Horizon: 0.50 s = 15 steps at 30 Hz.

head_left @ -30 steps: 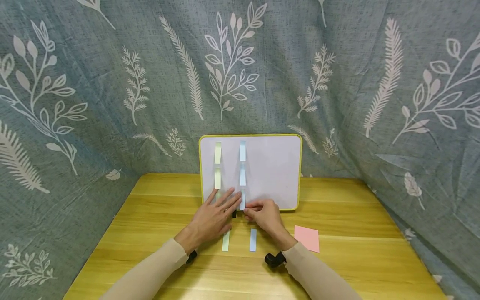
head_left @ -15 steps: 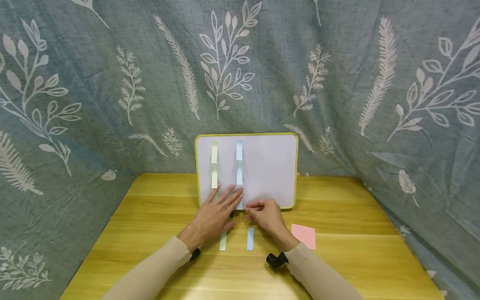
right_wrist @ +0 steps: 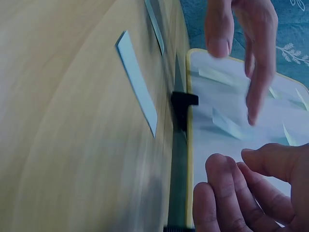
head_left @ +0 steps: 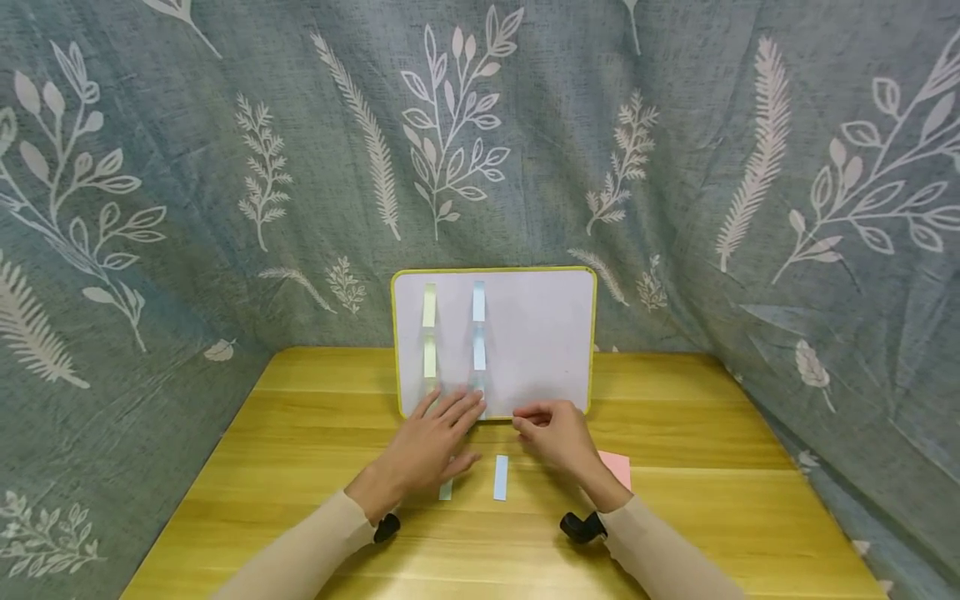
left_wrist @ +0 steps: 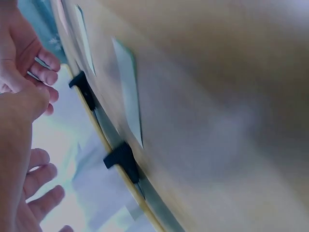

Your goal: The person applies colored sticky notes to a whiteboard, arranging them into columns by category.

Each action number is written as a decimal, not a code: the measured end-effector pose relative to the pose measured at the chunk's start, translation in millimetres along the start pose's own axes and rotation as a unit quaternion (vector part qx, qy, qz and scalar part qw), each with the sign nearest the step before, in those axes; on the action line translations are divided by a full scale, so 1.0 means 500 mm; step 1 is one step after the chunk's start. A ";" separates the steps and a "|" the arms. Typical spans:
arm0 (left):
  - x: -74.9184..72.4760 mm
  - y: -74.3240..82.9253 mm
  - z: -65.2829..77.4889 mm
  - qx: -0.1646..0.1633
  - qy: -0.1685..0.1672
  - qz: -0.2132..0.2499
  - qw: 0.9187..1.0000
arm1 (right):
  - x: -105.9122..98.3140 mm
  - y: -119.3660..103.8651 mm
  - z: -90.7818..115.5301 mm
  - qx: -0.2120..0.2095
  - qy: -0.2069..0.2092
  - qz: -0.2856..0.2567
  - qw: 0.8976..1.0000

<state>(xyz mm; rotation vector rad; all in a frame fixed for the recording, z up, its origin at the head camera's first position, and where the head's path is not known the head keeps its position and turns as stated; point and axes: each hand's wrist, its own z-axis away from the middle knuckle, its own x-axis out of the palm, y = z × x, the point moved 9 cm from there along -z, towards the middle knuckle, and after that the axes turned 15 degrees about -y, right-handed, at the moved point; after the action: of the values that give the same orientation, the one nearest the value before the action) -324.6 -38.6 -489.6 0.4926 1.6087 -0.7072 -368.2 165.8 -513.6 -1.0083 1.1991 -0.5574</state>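
Pale blue paper makes up the lowest strip (right_wrist: 226, 124), which is on the lower part of the whiteboard (head_left: 536, 342), its free end lifting off the surface. The left hand (head_left: 431, 446) is spread in front of it, fingers apart, fingertips close to the strip; whether they touch it I cannot tell. Just right of the strip, by the board's lower edge, the right hand (head_left: 553, 435) has its fingers loosely bent and its thumb near them, with a small gap and nothing between.

Above the lowest strip are a middle blue strip (head_left: 480, 348) and a top blue strip (head_left: 479, 301). To their left runs a column of pale green strips (head_left: 429, 306), the lowest partly behind the left hand. The board stands upright, yellow-rimmed, on black feet (left_wrist: 124, 160).

On the tabletop (head_left: 735, 517), nearer the person, lie a loose blue strip (head_left: 500, 477), a loose green strip (head_left: 446, 492) partly covered by the left hand, and a pink square (head_left: 618, 468) partly behind the right forearm. A grey-green patterned curtain (head_left: 540, 217) hangs behind.
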 end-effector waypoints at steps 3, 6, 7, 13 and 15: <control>-0.001 0.012 0.005 0.003 -0.003 0.037 0.999 | -0.020 0.003 0.017 -0.007 -0.004 0.018 1.000; 0.000 0.025 0.008 0.008 -0.008 0.078 0.997 | -0.036 0.005 0.035 -0.020 -0.016 0.035 0.999; 0.001 0.029 0.008 0.008 -0.010 0.089 0.996 | -0.041 0.006 0.041 -0.022 -0.019 0.042 0.999; 0.011 0.057 0.006 0.005 -0.038 0.110 0.993 | -0.063 0.004 0.082 -0.062 -0.040 0.100 0.992; 0.014 0.066 0.008 0.006 -0.047 0.115 0.992 | -0.068 0.005 0.096 -0.077 -0.046 0.119 0.989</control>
<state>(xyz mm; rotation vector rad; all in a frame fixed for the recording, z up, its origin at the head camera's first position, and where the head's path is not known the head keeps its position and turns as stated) -300.6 -18.1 -502.3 0.6329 1.4320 -0.5575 -334.2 210.9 -497.2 -0.9921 1.2725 -0.2317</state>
